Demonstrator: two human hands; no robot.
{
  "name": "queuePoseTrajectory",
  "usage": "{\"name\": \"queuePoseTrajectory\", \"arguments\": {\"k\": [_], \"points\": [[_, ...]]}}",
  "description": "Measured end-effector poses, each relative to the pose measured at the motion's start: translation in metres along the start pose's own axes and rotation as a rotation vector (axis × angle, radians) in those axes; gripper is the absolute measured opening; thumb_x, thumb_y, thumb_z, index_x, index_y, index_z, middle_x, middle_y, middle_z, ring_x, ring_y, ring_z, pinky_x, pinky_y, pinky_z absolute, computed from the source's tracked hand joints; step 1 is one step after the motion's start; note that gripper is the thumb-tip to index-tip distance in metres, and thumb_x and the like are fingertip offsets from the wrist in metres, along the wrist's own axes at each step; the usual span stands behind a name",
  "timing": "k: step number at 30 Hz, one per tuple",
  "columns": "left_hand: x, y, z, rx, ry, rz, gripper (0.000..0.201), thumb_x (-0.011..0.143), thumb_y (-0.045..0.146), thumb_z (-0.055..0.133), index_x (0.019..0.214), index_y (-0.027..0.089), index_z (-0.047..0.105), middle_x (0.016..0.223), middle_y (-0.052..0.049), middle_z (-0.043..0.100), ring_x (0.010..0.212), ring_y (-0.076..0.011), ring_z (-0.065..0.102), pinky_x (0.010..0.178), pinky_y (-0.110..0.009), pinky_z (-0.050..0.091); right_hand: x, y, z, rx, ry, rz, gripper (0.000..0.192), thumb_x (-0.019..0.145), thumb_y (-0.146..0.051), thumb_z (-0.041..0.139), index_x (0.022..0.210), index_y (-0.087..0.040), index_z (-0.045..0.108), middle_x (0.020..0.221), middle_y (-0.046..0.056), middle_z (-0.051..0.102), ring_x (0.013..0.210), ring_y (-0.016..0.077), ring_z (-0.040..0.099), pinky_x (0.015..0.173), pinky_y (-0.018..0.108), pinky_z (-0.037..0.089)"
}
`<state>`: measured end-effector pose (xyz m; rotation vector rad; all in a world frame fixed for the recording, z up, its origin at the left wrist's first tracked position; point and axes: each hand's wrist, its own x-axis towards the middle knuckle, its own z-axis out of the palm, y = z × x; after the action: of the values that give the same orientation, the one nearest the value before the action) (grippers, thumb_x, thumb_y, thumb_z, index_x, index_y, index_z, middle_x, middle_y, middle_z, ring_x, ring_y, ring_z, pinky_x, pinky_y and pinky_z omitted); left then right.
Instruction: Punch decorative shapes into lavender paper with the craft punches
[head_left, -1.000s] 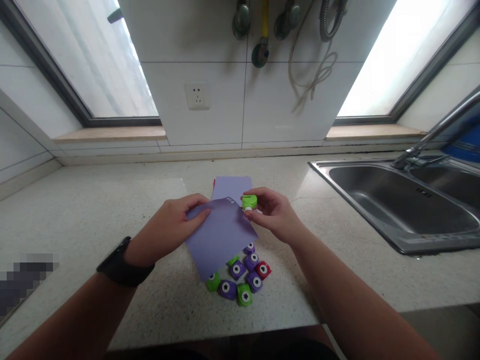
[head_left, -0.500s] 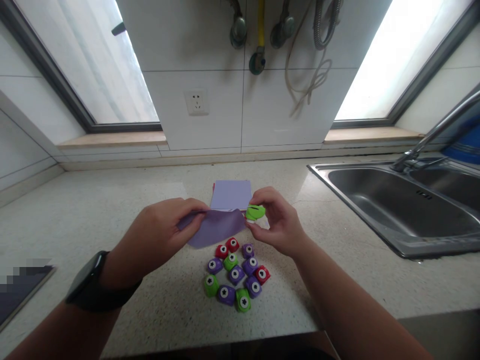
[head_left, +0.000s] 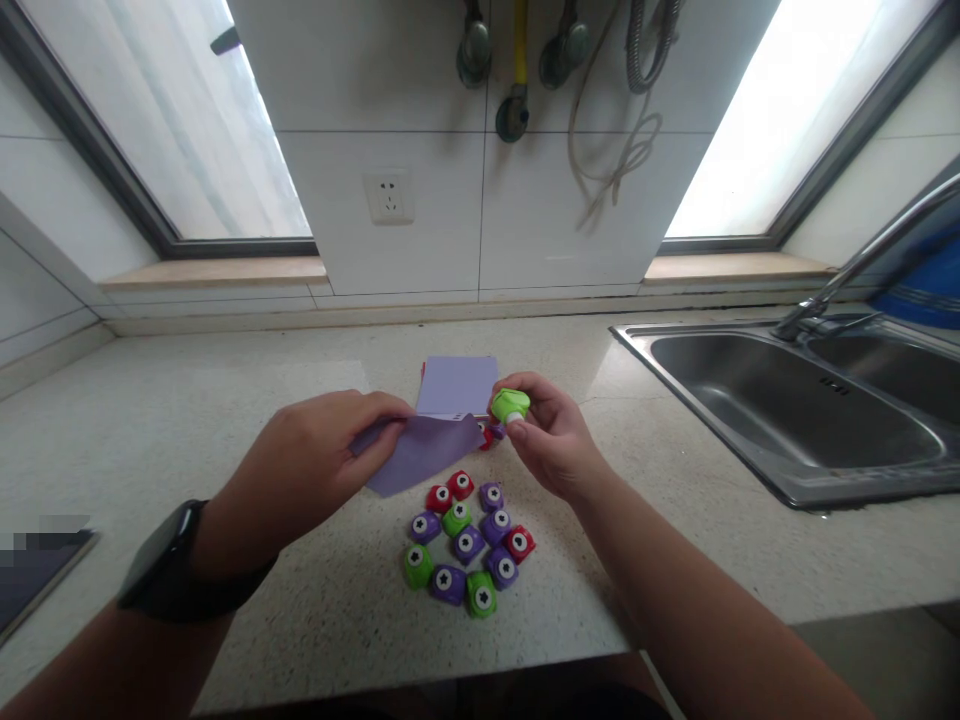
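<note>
While the left hand (head_left: pixel 315 465) comes in from the lower left of the frame, its fingers are closed on the left edge of a purple paper sheet (head_left: pixel 420 460), which it holds a little above the counter (head_left: pixel 225 420) near the middle of the picture. On this wrist sits a black watch (head_left: pixel 169 570). The right hand (head_left: pixel 551 440) comes from the lower right and is closed around a small green punch (head_left: pixel 511 405), with the thumb and the fingertips pinching it from both sides. The punch is just beside the right edge of the sheet; I cannot tell if they touch.

Just behind the sheet, a stack of purple paper (head_left: pixel 457 385) lies flat on the counter. Below the two hands, toward the lower middle of the frame, a group of small punches (head_left: pixel 465 545) in purple, green and red stands close together on the counter, each with a white round mark on top.

At the right side of the frame a steel sink (head_left: pixel 787 410) is set into the counter, with a faucet (head_left: pixel 855 270) above it. On the tiled wall in the upper middle there is a white socket (head_left: pixel 388 197), and pipes (head_left: pixel 517 70) hang above it.
</note>
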<state>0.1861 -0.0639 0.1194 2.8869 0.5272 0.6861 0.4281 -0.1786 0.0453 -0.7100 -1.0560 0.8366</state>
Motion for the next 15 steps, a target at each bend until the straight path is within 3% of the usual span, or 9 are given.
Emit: {"name": "queuePoseTrajectory", "arguments": {"k": [5,15], "points": [[0.0007,-0.0019,0.0008,-0.019,-0.006,0.004,0.024,0.101,0.035,0.052,0.111,0.026,0.071,0.103,-0.002,0.077,0.089,-0.0207,0.07,0.077,-0.033,0.051,-0.0007,0.0067,0.0035,0.179,0.031,0.131,0.048,0.061,-0.028,0.098,0.1,-0.024,0.071,0.087,-0.001,0.069,0.074,0.0113,0.065,0.07,0.024,0.056],[-0.0004,-0.0011,-0.0018,-0.021,-0.008,-0.009,0.026,0.101,0.037,0.051,0.112,0.025,0.072,0.104,-0.003,0.077,0.088,-0.0207,0.071,0.076,-0.033,0.052,0.0022,0.0103,-0.0006,0.153,0.007,0.059,0.052,0.049,-0.027,0.103,0.092,-0.024,0.075,0.082,-0.002,0.072,0.068,0.0115,0.068,0.061,0.022,0.058]]}}
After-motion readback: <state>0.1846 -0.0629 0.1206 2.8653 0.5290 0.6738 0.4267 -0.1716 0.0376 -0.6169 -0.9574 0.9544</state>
